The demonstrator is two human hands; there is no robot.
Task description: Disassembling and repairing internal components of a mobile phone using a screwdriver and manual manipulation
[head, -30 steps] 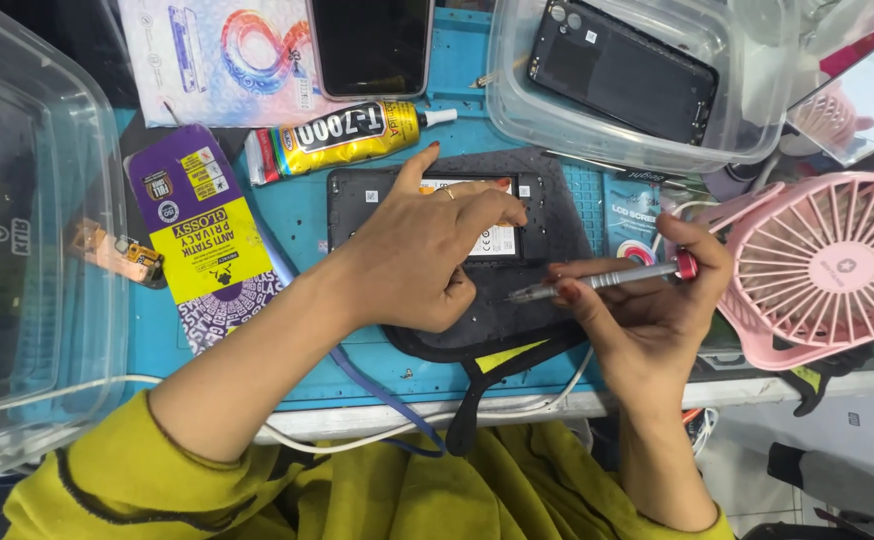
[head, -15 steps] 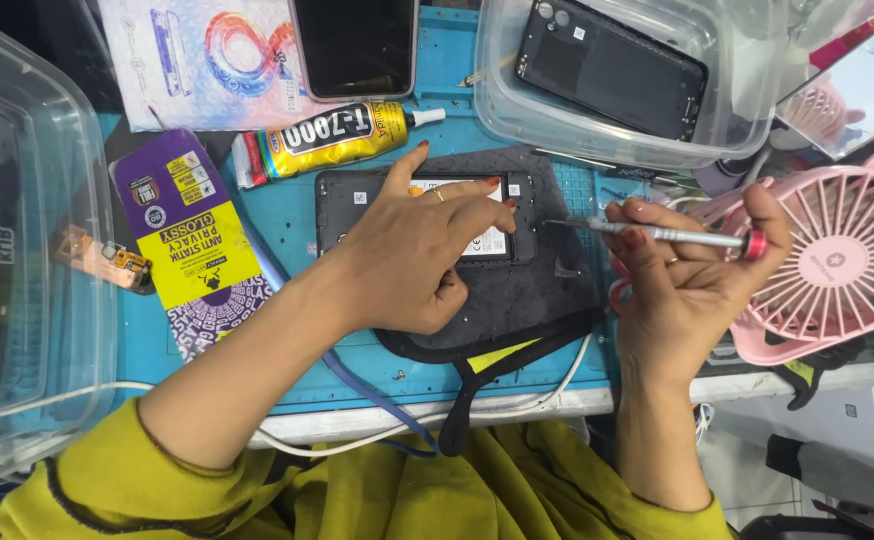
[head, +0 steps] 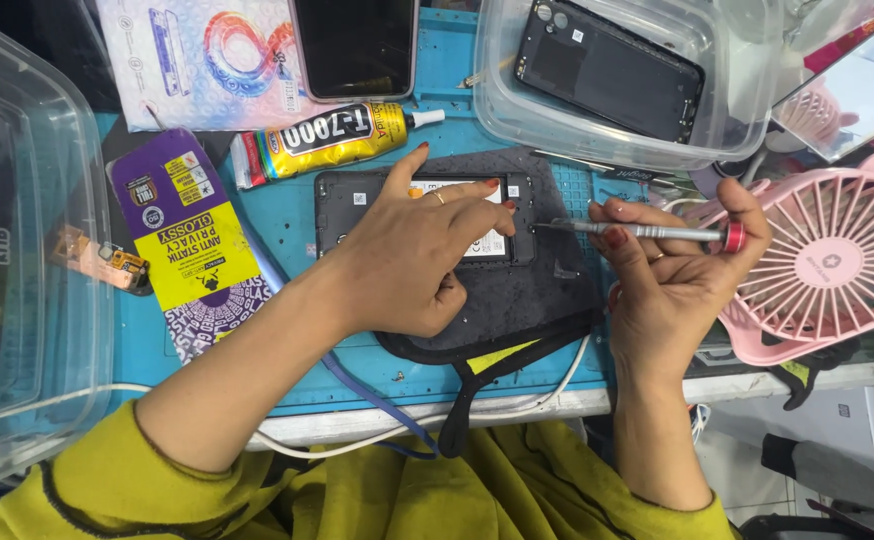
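The left hand [head: 422, 255] covers most of the opened phone [head: 357, 205], so only its dark left end, part of the top edge and a pale label strip near the fingertips show; what lies under the palm cannot be made out. The left fingers are spread flat and pressed on the phone, gripping nothing. The phone lies on a dark, soft-looking mat [head: 547, 300] in the middle of the blue worktop [head: 287, 260].

The right hand [head: 672, 280] holds a slim metal screwdriver [head: 647, 231] with a red end cap, fingers closed around its shaft. The tool lies nearly level, its tip at the phone's right edge; whether the tip sits in a screw is too small to tell.

A clear plastic tub [head: 517, 110] above holds a black phone back cover [head: 607, 65], and its top edge is cut off by the frame. A second clear tub [head: 17, 250] at the left is also cropped. A yellow glue tube [head: 332, 135] with a white nozzle lies just above the phone. A purple and yellow flat packet [head: 192, 235] lies to the left, beside a small copper-coloured part [head: 97, 260] that is hard to identify. A pink round fan [head: 837, 265] with radial ribs sits at the right, partly behind the right hand. Another phone [head: 355, 45] with a dark glossy screen rests at the top, cropped.
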